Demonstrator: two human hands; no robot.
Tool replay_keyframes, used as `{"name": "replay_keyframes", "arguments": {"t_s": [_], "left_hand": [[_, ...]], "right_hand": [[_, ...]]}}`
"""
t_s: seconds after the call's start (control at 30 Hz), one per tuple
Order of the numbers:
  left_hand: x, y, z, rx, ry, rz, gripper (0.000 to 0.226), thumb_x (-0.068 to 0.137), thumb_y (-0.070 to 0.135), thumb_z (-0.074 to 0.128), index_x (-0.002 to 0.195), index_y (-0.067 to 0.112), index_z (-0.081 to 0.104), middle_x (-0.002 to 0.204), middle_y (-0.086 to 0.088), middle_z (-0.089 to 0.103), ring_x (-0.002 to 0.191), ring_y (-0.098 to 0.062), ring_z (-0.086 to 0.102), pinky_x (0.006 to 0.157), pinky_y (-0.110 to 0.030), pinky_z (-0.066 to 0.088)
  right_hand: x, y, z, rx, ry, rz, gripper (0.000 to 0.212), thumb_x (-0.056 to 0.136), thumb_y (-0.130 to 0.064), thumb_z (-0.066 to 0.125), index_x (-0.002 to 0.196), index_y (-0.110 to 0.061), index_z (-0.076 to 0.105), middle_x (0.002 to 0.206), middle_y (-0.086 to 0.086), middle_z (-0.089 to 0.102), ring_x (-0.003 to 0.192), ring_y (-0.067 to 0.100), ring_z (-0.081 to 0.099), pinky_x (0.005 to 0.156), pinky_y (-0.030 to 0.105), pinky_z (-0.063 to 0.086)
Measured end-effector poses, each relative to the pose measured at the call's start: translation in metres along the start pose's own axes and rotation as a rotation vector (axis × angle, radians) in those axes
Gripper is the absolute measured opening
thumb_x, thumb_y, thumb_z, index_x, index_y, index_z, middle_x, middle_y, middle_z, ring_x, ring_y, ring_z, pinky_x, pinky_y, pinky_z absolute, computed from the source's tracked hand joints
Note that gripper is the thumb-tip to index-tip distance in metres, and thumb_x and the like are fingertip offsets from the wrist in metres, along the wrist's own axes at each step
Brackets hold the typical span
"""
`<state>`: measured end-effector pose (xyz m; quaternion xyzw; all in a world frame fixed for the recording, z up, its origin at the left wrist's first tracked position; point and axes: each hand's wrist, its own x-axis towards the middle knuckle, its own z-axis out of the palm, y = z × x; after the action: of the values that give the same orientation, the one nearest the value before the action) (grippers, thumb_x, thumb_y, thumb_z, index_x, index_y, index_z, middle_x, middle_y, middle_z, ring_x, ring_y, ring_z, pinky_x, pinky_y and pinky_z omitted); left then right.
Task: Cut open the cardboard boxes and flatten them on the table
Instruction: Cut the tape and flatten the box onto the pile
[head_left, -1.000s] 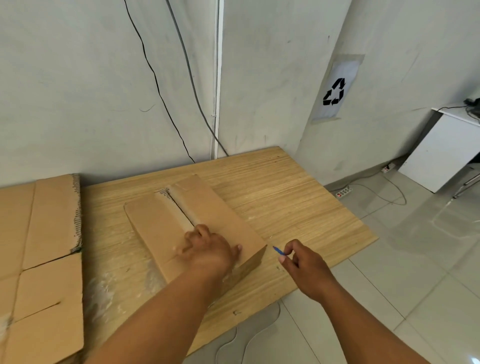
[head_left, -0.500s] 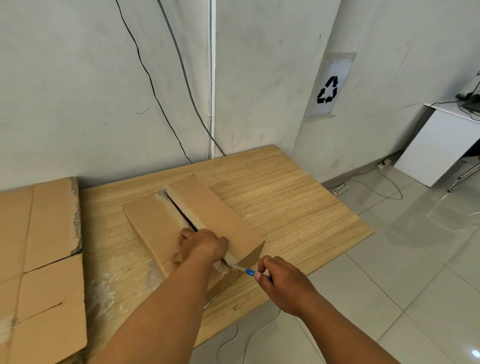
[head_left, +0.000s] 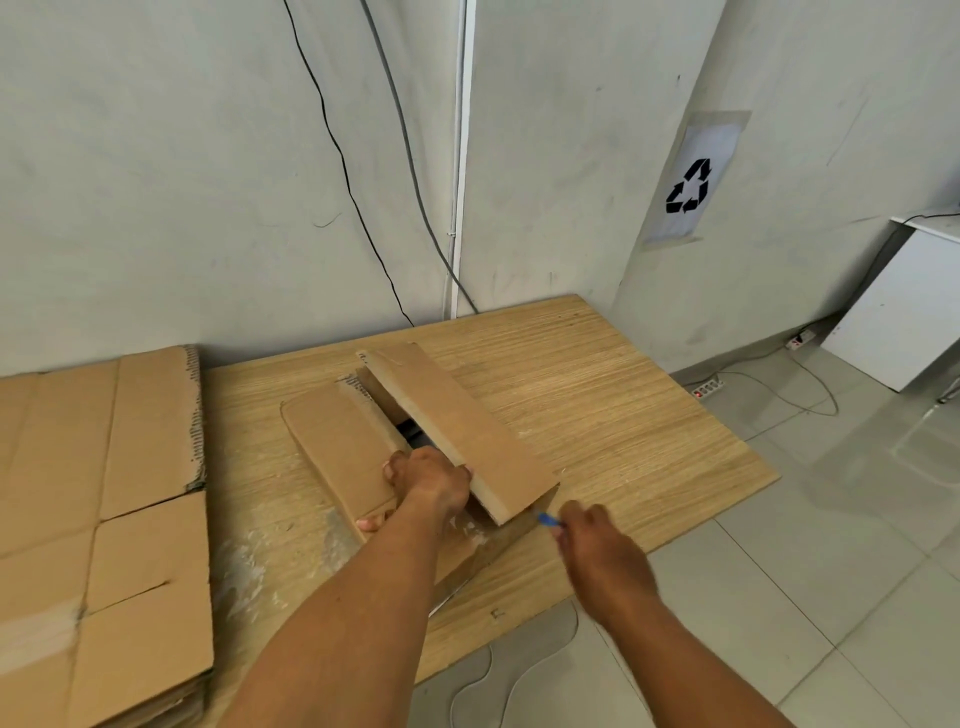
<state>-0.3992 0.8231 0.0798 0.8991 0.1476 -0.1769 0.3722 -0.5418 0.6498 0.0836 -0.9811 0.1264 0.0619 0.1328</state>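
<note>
One flap (head_left: 457, 431) raised in left fingers (head_left: 396, 469), cutter (head_left: 546, 518) at box (head_left: 337, 447) corner

Brightness: high and even, with soft white light across the wall (head_left: 156, 182), table (head_left: 597, 405) and floor (head_left: 779, 597).
Source: outside the frame; direction cannot be fixed.
Shadows: soft-edged. There is a dark gap beneath the raised box flap (head_left: 457, 415) and a dark band where table meets wall.
Glare: pale sheen on the floor tiles at right.
Blur: the right hand (head_left: 602, 561) and the blue cutter (head_left: 545, 518) are smeared; table grain at centre is sharp.
Distortion: wide-angle. Table edges and wall corner lean toward the borders, and the forearms are stretched at the bottom.
</note>
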Motion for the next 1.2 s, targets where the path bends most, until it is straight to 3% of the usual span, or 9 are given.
{"name": "replay_keyframes", "arguments": {"t_s": [0.23,0.37,0.5,0.7,0.83,0.93,1.07,1.13,1.2], "left_hand": [[-0.013,0.007,-0.044,0.247,0.003,0.020,0.058,0.092,0.047,0.059,0.138,0.013,0.049,0.140,-0.015,0.039,0.131,-0.038,0.041,0.111,-0.058,0.035],[-0.014,-0.035,-0.077,0.609,0.000,0.232,0.059,0.095,0.067,0.042,0.145,0.037,0.040,0.164,-0.008,0.005,0.152,-0.037,-0.001,0.113,-0.071,0.013],[-0.019,-0.079,-0.086,0.667,-0.154,0.314,0.066,0.098,0.069,0.028,0.156,0.047,0.006,0.166,-0.003,-0.022,0.151,-0.032,-0.022,0.115,-0.066,0.023],[-0.008,-0.084,-0.098,0.644,0.053,0.355,0.059,0.098,0.059,0.041,0.151,0.034,0.030,0.161,-0.006,0.017,0.149,-0.029,0.013,0.118,-0.054,0.024],[0.000,-0.082,-0.102,0.664,0.084,0.307,0.061,0.095,0.064,0.044,0.145,0.031,0.037,0.155,-0.006,0.027,0.144,-0.028,0.024,0.116,-0.051,0.029],[0.002,-0.068,-0.106,0.715,0.066,0.261,0.056,0.097,0.065,0.036,0.141,0.031,0.040,0.147,-0.009,0.036,0.136,-0.032,0.034,0.113,-0.060,0.027],[0.000,-0.043,-0.100,0.830,-0.016,0.222,0.063,0.098,0.068,0.030,0.153,0.039,0.022,0.147,-0.020,0.034,0.135,-0.045,0.034,0.110,-0.070,0.025],[-0.002,-0.032,-0.093,0.871,-0.067,0.188,0.065,0.098,0.069,0.030,0.155,0.043,0.015,0.151,-0.022,0.026,0.138,-0.050,0.028,0.109,-0.069,0.030],[-0.003,-0.025,-0.086,0.878,-0.133,0.133,0.065,0.097,0.070,0.031,0.156,0.046,0.012,0.157,-0.022,0.015,0.141,-0.053,0.018,0.108,-0.068,0.032]], "right_hand": [[0.000,0.041,-0.016,0.145,0.056,0.141,0.017,0.102,-0.043,0.039,0.098,-0.030,0.049,0.099,-0.008,0.054,0.083,0.015,0.056,0.074,0.035,0.050],[0.022,0.010,-0.002,0.259,0.008,0.177,0.019,0.101,-0.027,0.041,0.119,-0.028,0.045,0.114,-0.003,0.047,0.088,0.021,0.057,0.078,0.037,0.049],[0.056,-0.032,0.009,0.306,-0.024,0.120,0.030,0.101,-0.020,0.041,0.130,-0.027,0.045,0.125,0.004,0.046,0.093,0.026,0.058,0.084,0.040,0.050],[0.080,-0.100,0.000,0.120,0.208,-0.029,0.042,0.101,-0.051,0.036,0.137,-0.030,0.045,0.142,0.006,0.043,0.124,0.028,0.043,0.098,0.042,0.039],[0.071,-0.146,0.003,-0.130,-0.105,-0.240,0.085,0.078,-0.076,0.050,0.147,-0.041,0.016,0.153,0.003,0.017,0.138,0.032,0.024,0.106,0.054,0.035],[0.079,-0.135,-0.011,-0.009,-0.115,-0.257,0.064,0.087,-0.051,0.055,0.144,-0.041,0.027,0.149,-0.003,0.036,0.128,0.024,0.042,0.102,0.046,0.042],[0.098,-0.089,-0.064,0.458,0.010,-0.047,0.035,0.096,-0.035,0.056,0.131,-0.035,0.054,0.109,-0.007,0.069,0.084,0.013,0.065,0.074,0.031,0.054],[0.100,-0.071,-0.079,0.270,0.099,0.173,0.051,0.097,-0.039,0.055,0.146,-0.034,0.038,0.125,0.006,0.061,0.101,0.023,0.062,0.082,0.037,0.051],[0.092,-0.068,-0.073,-0.223,0.122,0.234,0.077,0.096,-0.041,0.055,0.154,-0.039,0.005,0.156,0.015,0.024,0.137,0.038,0.033,0.105,0.056,0.036]]}}
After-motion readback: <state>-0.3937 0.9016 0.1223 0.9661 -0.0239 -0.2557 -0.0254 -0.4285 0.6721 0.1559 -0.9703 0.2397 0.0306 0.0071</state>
